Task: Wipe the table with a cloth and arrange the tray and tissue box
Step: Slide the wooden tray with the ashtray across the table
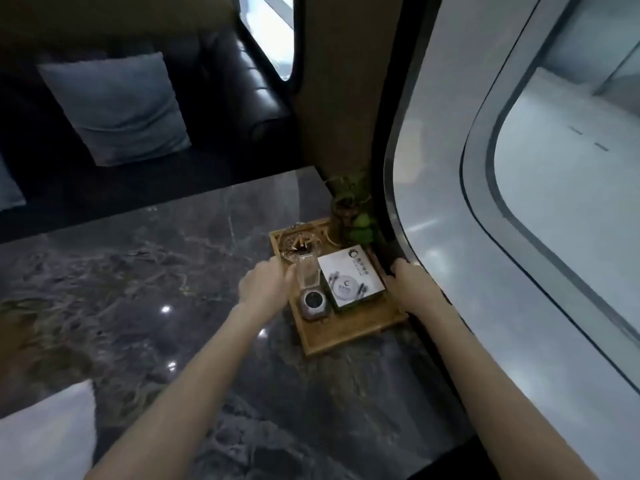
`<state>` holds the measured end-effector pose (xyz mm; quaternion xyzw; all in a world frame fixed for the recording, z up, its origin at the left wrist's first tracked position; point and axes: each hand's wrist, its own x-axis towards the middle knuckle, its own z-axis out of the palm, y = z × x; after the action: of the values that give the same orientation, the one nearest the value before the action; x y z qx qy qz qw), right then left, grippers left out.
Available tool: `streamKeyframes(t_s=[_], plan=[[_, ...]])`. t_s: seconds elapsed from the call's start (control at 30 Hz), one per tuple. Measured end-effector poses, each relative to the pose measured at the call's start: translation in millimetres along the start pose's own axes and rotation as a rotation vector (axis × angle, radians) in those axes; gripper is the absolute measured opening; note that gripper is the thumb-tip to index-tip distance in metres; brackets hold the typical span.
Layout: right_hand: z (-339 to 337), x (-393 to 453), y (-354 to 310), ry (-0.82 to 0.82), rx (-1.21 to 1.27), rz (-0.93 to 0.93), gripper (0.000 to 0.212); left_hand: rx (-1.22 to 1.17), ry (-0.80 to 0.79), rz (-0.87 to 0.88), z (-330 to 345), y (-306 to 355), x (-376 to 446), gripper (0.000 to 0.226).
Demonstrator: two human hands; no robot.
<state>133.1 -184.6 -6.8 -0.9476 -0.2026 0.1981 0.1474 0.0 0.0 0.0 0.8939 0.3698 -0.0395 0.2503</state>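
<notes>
Left hand point(261, 284) curls over the wooden tray's point(349, 332) left rim, right hand point(408, 285) clamps its right rim by the window wall; the tray sits at the dark marble surface's point(138, 289) far right corner, white tissue box point(349, 283) inside. Arranging step, I'd judge: next, an even two-handed slide

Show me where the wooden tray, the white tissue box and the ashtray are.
wooden tray point(341, 336): head view, bare near part of its floor.
white tissue box point(349, 277): head view, middle of its printed top.
ashtray point(299, 244): head view, its bowl with cigarette butts, at the tray's far end.
</notes>
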Motion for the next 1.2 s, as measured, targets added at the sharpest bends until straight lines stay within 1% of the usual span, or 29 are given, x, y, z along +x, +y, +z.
streamKeyframes(t_s=[0.07,0.13,0.23,0.33,0.5,0.63,0.73,0.9,1.07,1.2], plan=[[11,3,6,0.039,0.068,0.029,0.025,-0.010,0.047,0.004,15,-4,7,0.040],[25,4,11,0.047,0.120,0.014,0.032,-0.011,0.077,0.009,33,-11,10,0.036],[43,15,21,0.057,0.136,0.006,0.045,-0.032,0.070,-0.015,55,-17,20,0.032],[55,22,29,0.049,0.135,0.029,0.051,-0.055,0.066,-0.052,66,-23,30,0.030],[72,30,41,0.006,0.239,0.073,0.041,-0.100,0.042,-0.053,78,-26,45,0.030],[75,37,40,-0.014,0.324,0.154,0.044,-0.062,-0.014,-0.095,83,-27,50,0.035],[79,40,39,0.016,0.354,0.200,0.043,-0.065,-0.042,-0.103,86,-28,53,0.033],[87,42,36,0.150,0.332,0.203,0.033,-0.103,-0.069,-0.073,86,-29,58,0.025],[88,42,35,0.176,0.274,0.174,0.032,-0.135,-0.114,-0.082,83,-29,61,0.019],[88,37,34,0.232,0.177,0.109,0.028,-0.157,-0.108,-0.079,80,-30,61,0.015]])
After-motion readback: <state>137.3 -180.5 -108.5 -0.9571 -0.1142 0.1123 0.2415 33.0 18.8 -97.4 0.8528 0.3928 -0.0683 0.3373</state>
